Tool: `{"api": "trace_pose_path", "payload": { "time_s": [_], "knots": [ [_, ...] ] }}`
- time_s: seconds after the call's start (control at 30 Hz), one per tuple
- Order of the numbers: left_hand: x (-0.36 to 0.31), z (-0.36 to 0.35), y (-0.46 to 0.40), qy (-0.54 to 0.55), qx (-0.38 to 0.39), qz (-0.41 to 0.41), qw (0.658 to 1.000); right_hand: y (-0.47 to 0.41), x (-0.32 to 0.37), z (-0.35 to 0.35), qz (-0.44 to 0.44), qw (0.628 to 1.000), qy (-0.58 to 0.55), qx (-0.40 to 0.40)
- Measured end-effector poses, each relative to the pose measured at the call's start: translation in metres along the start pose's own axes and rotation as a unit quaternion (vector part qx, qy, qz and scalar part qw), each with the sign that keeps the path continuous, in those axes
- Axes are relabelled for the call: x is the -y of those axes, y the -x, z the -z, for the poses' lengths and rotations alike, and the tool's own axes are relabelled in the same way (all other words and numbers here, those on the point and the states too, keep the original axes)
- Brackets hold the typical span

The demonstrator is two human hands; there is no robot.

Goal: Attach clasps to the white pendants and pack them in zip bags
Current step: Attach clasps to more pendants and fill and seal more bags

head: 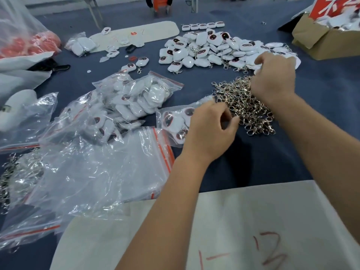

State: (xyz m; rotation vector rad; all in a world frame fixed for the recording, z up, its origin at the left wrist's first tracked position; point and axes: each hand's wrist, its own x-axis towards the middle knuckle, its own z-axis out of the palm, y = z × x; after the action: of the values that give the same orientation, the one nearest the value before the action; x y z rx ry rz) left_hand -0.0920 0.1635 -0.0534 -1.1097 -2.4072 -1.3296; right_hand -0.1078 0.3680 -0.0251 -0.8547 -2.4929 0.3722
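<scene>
A heap of white pendants (204, 49) with dark red faces, many with clasps attached, lies at the far middle of the blue table. Nearer lies a pile of loose metal clasps (243, 102). My right hand (272, 76) reaches over the far edge of the clasp pile, and its curled fingers grip a white pendant at the edge of the heap. My left hand (210, 129) hovers at the left edge of the clasps, fingers loosely curled, nothing visible in it. Under it lies a small zip bag (173, 121) holding several pendants.
Filled zip bags (132, 98) and a stack of empty red-striped zip bags (109, 172) cover the left. A bag of clasps (11, 172) sits at the left edge. A cardboard box (315, 41) stands far right. A white sheet (253, 221) lies in front of me.
</scene>
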Motion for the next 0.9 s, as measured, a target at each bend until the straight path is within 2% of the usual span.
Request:
{"api": "trace_pose_path", "payload": {
  "time_s": [0.07,0.17,0.2,0.33,0.5,0.7,0.77,0.9],
  "knots": [
    [0.005,0.005,-0.001,0.009,0.027,-0.006,1.000,-0.023,-0.010,-0.001,-0.012,0.994,0.076,0.078],
    [0.010,0.012,-0.002,0.013,0.037,-0.023,0.999,-0.040,-0.021,-0.007,-0.007,0.977,0.114,0.178],
    [0.012,0.013,-0.001,0.018,0.036,-0.025,0.999,-0.041,-0.023,-0.010,0.000,0.975,0.116,0.190],
    [0.020,0.017,-0.001,0.036,0.023,-0.017,0.999,-0.036,-0.027,-0.016,0.021,0.981,0.131,0.143],
    [0.017,0.015,-0.001,0.028,0.018,-0.008,0.999,-0.027,-0.029,-0.006,0.058,0.990,0.092,0.086],
    [0.015,0.011,-0.002,0.036,-0.002,0.042,0.998,-0.009,-0.030,0.007,0.079,0.995,-0.017,0.051],
    [0.014,0.010,-0.005,0.051,-0.013,0.067,0.996,-0.004,-0.026,0.012,0.084,0.995,-0.043,0.011],
    [0.016,0.013,-0.008,0.090,-0.019,0.091,0.992,0.020,-0.002,0.020,0.021,0.977,-0.209,-0.045]
  ]
}}
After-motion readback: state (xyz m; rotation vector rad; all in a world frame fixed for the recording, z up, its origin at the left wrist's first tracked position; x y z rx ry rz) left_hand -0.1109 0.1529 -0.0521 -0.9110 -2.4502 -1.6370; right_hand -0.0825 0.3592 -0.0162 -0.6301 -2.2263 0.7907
